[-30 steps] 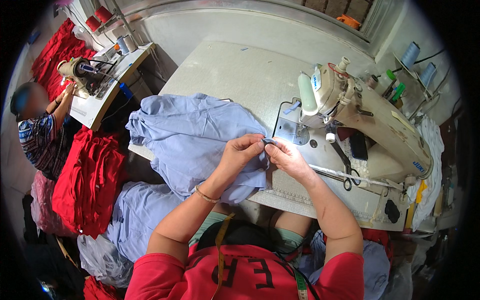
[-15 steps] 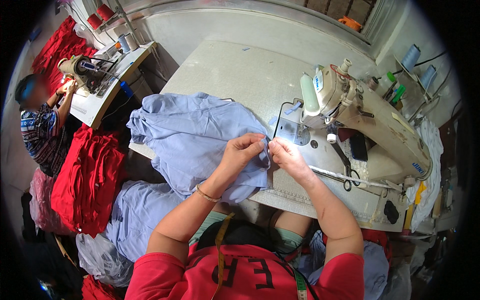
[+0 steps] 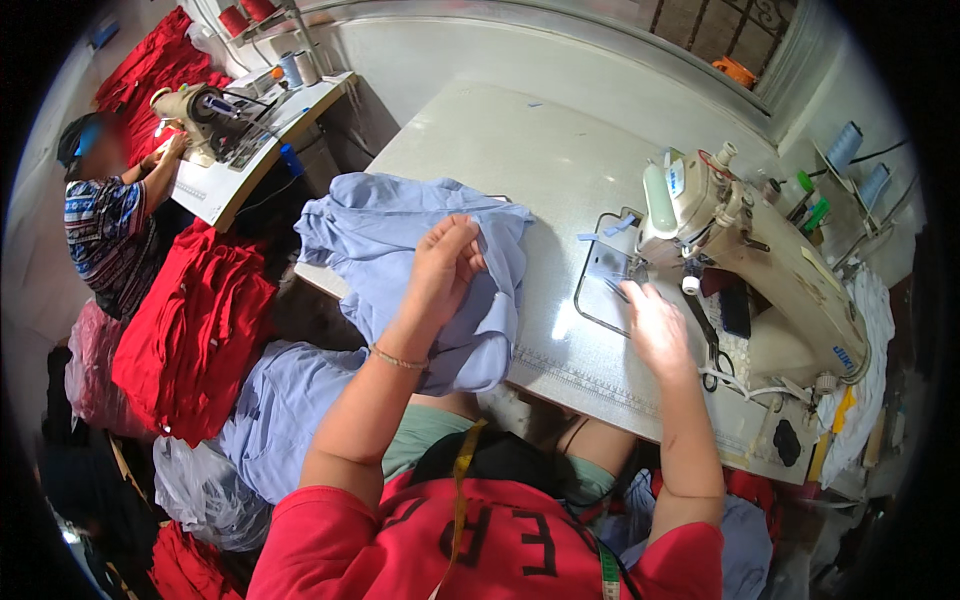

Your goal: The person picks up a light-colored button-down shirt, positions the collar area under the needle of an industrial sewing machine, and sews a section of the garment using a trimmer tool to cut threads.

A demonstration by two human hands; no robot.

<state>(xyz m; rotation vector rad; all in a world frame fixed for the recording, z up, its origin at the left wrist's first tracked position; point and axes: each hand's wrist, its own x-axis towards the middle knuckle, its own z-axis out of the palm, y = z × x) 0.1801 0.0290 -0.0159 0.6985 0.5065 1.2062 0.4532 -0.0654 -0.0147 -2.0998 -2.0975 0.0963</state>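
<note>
A light blue cloth garment [image 3: 400, 215] lies bunched on the left part of the sewing table, its near edge hanging over the front. Above it is my left hand [image 3: 445, 265], fingers curled into a pinch; whether cloth is caught in them is hidden. My right hand [image 3: 658, 325] is apart from the garment, beside the needle plate [image 3: 603, 265] of a cream sewing machine [image 3: 760, 240]. Its thumb and forefinger are closed on a narrow bluish strip [image 3: 614, 288], which looks like a cloth scrap. More blue cloth scraps [image 3: 615, 227] lie behind the plate.
Black scissors [image 3: 716, 360] and a dark phone [image 3: 735, 310] lie right of my right hand, under the machine arm. Thread cones [image 3: 845, 145] stand at the far right. At left, red garments [image 3: 195, 330] are piled near a person [image 3: 110, 220] at another sewing machine [image 3: 200, 120].
My hands, together at the garment's edge before, have parted. The right moved right to the needle plate with a bluish strip; the left moved up and left over the garment. The view has shifted slightly.
</note>
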